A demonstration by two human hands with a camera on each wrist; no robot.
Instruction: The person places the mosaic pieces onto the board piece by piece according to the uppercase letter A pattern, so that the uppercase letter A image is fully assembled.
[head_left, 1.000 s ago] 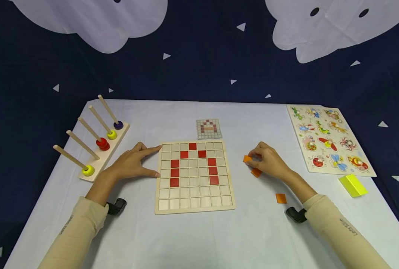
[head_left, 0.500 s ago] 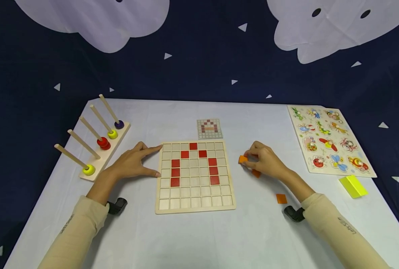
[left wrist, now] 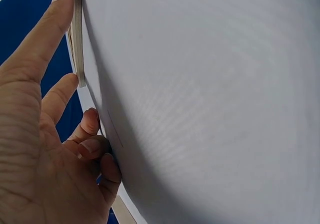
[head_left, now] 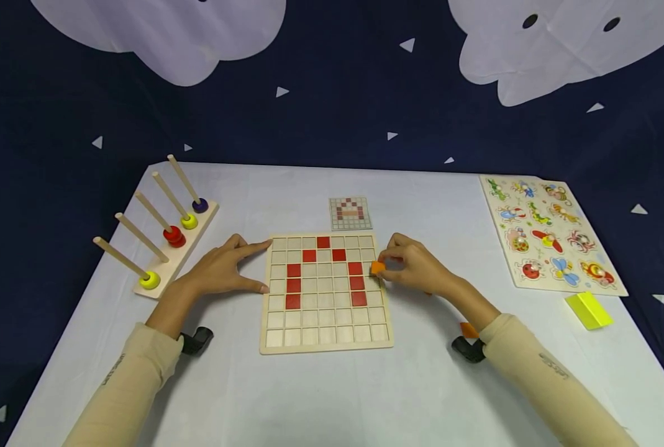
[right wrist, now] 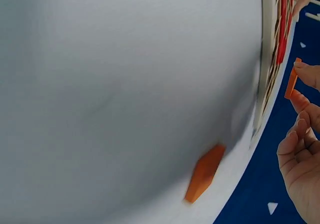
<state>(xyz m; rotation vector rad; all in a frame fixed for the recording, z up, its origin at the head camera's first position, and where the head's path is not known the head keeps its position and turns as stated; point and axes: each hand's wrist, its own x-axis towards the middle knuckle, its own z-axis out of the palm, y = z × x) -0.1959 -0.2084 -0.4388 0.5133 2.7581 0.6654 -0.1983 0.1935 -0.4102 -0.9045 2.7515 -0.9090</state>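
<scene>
My right hand (head_left: 418, 267) pinches a square orange tile (head_left: 377, 268) between thumb and fingers, just above the right edge of the wooden grid board (head_left: 327, 336). In the right wrist view the held tile (right wrist: 293, 79) stands on edge between the fingertips. Red tiles (head_left: 356, 283) sit in some of the board's cells in an arch shape. At the board's left edge rest the thumb and index finger of my left hand (head_left: 220, 271), both stretched out, while its other fingers bend. Another orange tile (head_left: 468, 330) lies on the table, partly hidden under my right forearm.
Behind the board lies a small pattern card (head_left: 350, 225). A peg stacker (head_left: 166, 266) with coloured rings stands at the left, near my left wrist. On the right are an insect puzzle board (head_left: 555, 233) and a yellow block (head_left: 589, 310).
My right hand has lifted the orange tile and carried it leftward to the board's right edge. A loose tile is now mostly covered by the right arm. The left hand stays in place.
</scene>
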